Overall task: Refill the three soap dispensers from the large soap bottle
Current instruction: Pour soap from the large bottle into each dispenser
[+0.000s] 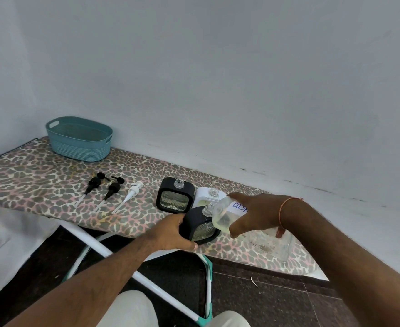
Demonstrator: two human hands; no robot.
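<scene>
Board: the ironing board point(41, 175) is the landmark, a long flat top in leopard-print cloth on white tube legs with teal joints.
Dispensers: three squarish soap dispensers with rounded corners and open clear necks, pumps off. Two are matte black with ribbed clear windows, one is white.
Near black dispenser point(200, 226): at the board's near edge, tilted, pale liquid low in its window.
Far black dispenser point(175, 196): upright, mid-board, farther from the near edge.
White dispenser point(209, 197): just right of the far black one, partly hidden behind the large bottle.
Large soap bottle point(225, 215): clear plastic, tipped on its side above the board's right part, mouth at the near black dispenser's neck; yellowish soap pooled toward the mouth; a white label reads "DISH", the rest covered.
Pumps: three lie on the board left of the dispensers, two black pumps point(104, 185) and one white pump point(129, 195), each with a thin pale tube.
Basket: one teal oval plastic basket point(78, 138) with woven texture at the board's far left end.
Left hand point(170, 234): fingers and thumb curled round the near black dispenser's side.
Right hand point(253, 213): fingers wrapped over the large soap bottle, gripping it; an orange thread circles the wrist.
</scene>
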